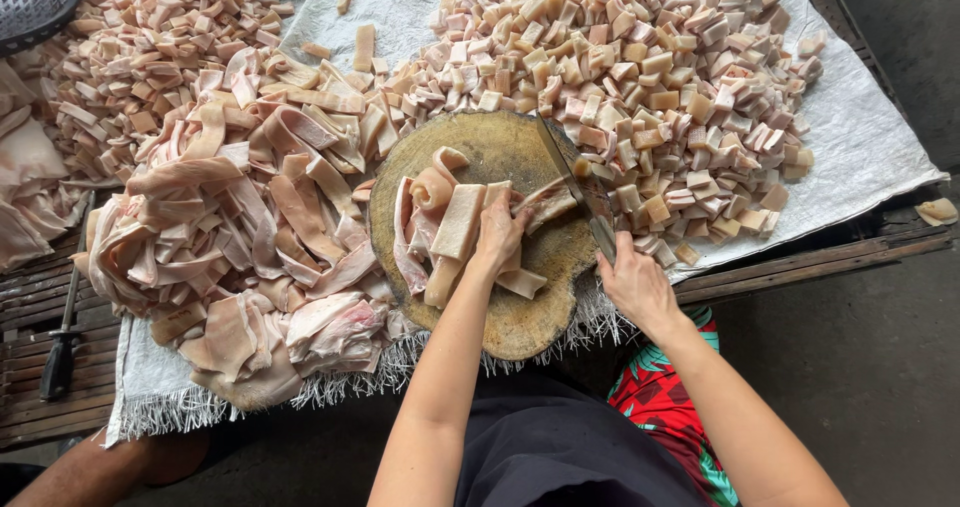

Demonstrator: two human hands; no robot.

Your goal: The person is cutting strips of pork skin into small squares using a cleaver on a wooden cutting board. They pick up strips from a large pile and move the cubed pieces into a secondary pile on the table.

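Head view: left hand pins pork strips on the block — right hand grips the knife beside them.

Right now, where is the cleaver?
In the head view the cleaver is in the right hand, its blade over the right edge of the round chopping block, beside the heap of diced pieces.
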